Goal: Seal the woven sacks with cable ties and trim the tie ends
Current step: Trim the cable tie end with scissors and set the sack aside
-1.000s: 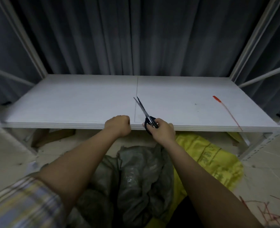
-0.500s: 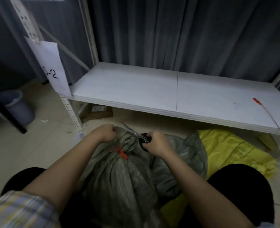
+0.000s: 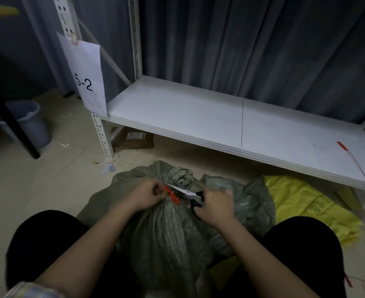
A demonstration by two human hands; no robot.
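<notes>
I read "5-2", handwritten in dark marker on a white paper sheet (image 3: 85, 76) clipped to the rack upright (image 3: 66, 20). The label on the cardboard box (image 3: 134, 139) under the shelf and the yellow sack's (image 3: 310, 209) print are too blurred to read.

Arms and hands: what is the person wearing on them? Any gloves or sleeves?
No gloves: the left hand and right hand are bare, and no rings or watch show. Both forearms are bare too. Only by the left elbow, a pale plaid sleeve with faint stripes peeks in.
</notes>
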